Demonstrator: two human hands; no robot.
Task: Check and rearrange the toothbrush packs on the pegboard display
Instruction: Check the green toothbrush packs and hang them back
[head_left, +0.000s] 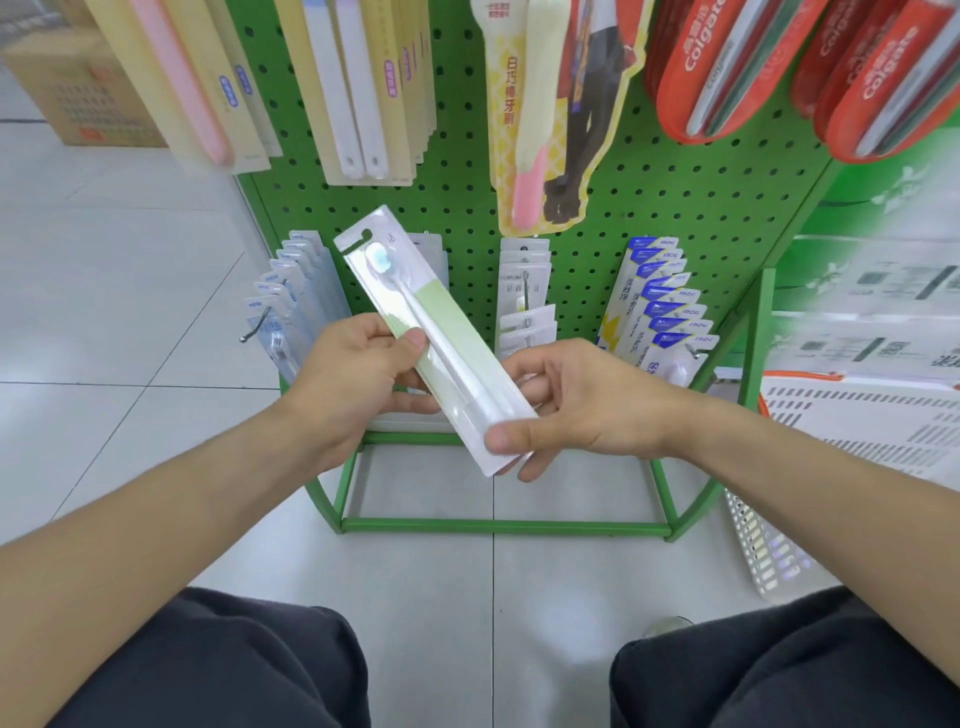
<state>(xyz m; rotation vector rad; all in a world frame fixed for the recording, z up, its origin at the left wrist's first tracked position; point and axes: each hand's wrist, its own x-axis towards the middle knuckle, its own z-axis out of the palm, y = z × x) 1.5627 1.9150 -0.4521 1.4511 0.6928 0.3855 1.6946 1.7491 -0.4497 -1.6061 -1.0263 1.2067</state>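
free: bare pegboard (467, 156) strip between upper packs (363, 88) and lower rows | blocked: lower hooks full, blue packs (660, 306) right, clear packs (291, 291) left | front: held pack (436, 338) crosses middle row (524, 291)

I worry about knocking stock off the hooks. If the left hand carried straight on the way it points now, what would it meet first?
The left hand, gripping the toothbrush pack, points up and right toward the pegboard. First in that line is probably the white packs on the middle lower hook, though depth is hard to judge.

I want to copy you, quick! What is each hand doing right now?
Left hand: holding the toothbrush pack around its middle.
Right hand: pinching the same pack at its lower end.
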